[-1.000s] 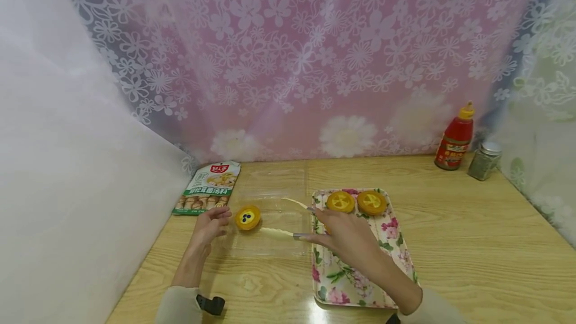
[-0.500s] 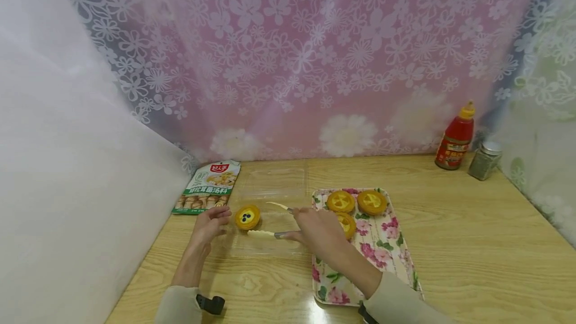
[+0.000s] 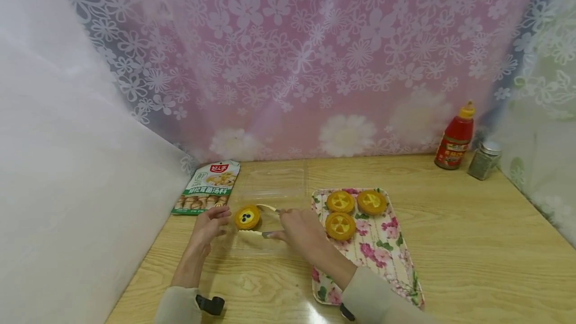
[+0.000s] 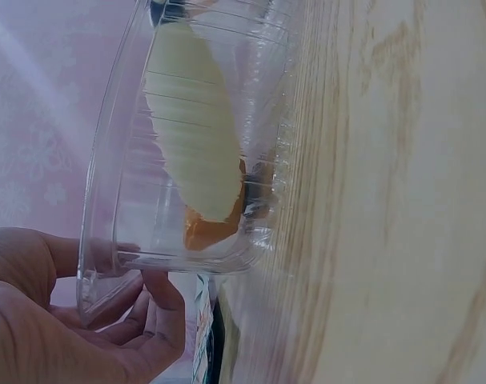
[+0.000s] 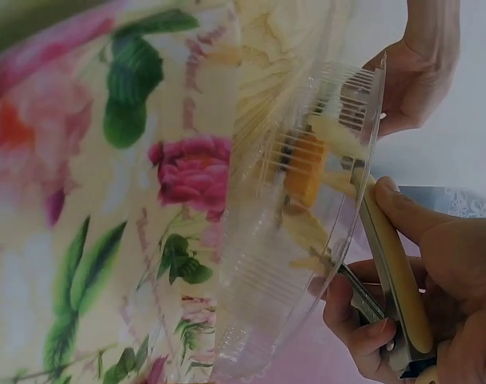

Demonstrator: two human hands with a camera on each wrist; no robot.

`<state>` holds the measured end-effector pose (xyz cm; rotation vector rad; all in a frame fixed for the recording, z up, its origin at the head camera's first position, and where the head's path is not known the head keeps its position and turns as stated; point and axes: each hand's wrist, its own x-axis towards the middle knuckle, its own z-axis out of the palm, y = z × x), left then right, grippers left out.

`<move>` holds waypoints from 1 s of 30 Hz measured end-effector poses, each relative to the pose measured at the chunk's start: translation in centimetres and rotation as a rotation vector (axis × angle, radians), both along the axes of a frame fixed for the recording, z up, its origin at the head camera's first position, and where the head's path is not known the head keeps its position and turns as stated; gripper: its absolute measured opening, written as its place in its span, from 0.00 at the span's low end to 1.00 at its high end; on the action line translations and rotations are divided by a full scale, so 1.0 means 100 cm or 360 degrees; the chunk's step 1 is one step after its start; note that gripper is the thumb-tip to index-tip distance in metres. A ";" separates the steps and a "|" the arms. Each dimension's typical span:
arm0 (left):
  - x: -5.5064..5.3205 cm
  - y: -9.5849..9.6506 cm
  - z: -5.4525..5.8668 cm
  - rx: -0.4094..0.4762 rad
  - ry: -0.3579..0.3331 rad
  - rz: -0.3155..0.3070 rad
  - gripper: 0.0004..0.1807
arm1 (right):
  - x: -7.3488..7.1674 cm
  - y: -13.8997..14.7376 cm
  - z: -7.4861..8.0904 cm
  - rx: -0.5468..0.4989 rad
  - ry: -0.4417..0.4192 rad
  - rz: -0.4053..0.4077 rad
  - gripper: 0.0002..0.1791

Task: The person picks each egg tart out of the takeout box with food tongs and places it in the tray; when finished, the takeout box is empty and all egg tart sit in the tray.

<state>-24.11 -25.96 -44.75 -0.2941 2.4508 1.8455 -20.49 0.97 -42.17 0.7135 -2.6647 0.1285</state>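
Note:
A clear plastic container (image 3: 288, 250) lies on the table with its lid side folded back. Inside it, near the left end, sits an egg tart (image 3: 247, 217) topped with dark berries. My left hand (image 3: 210, 226) pinches the container's left rim, as the rim (image 4: 89, 188) between thumb and fingers shows in the left wrist view. My right hand (image 3: 302, 233) grips metal tongs (image 5: 391, 268) with cream-coloured tips. The tongs' arms are spread, one tip behind the tart and the other in front of it. In the right wrist view both tips are seen through the container wall.
A floral tray (image 3: 378, 259) to the right bears three egg tarts (image 3: 340, 226) with yellow wedge patterns. A food packet (image 3: 209, 189) lies behind my left hand. A red sauce bottle (image 3: 454, 139) and a spice jar (image 3: 484, 161) stand at the back right.
My right hand has moved left off the tray, bringing the tongs from over the container's right side to either side of the tart. My left hand has stayed at the rim.

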 end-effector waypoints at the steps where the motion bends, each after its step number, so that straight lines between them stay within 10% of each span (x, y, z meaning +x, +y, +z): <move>1: 0.000 0.000 0.000 0.0000 0.0003 0.0001 0.24 | 0.000 -0.002 -0.001 0.0014 0.0007 -0.0007 0.26; 30: -0.002 0.001 -0.004 -0.0032 -0.0007 0.0009 0.23 | 0.016 -0.009 -0.002 -0.0062 0.0113 -0.0056 0.27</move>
